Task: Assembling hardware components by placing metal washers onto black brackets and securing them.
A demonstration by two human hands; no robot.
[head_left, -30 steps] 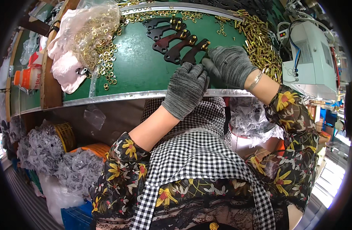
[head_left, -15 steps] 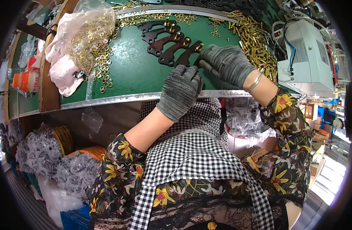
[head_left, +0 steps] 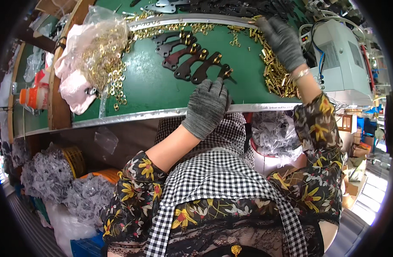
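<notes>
My left hand (head_left: 207, 105), in a dark grey knit glove, is closed on a dark metal bracket (head_left: 225, 73) near the bench's front edge. A brass fitting stands at that bracket's far end; the rest is hidden by my fingers. Just left of it, several curved dark brackets (head_left: 183, 68) lie fanned out in an overlapping row, most with a brass fitting at the far end. My right hand (head_left: 284, 43), gloved alike, reaches over the far part of the brass bolt heap (head_left: 275, 75). Motion smears its fingers, so whether they hold anything is unclear.
A metal rail (head_left: 192, 18) crosses the green bench, with more dark plates (head_left: 243, 7) behind it. Brass nuts (head_left: 117, 81) spill from a clear bag (head_left: 100, 47) at left. A grey-white machine (head_left: 346, 60) with cables stands right. Plastic-filled baskets (head_left: 72, 160) sit below.
My right hand has left the spot beside my left hand and moved right and away, to the far bolts. The held bracket's brass end now shows beyond my left fingers. The view has shifted slightly.
</notes>
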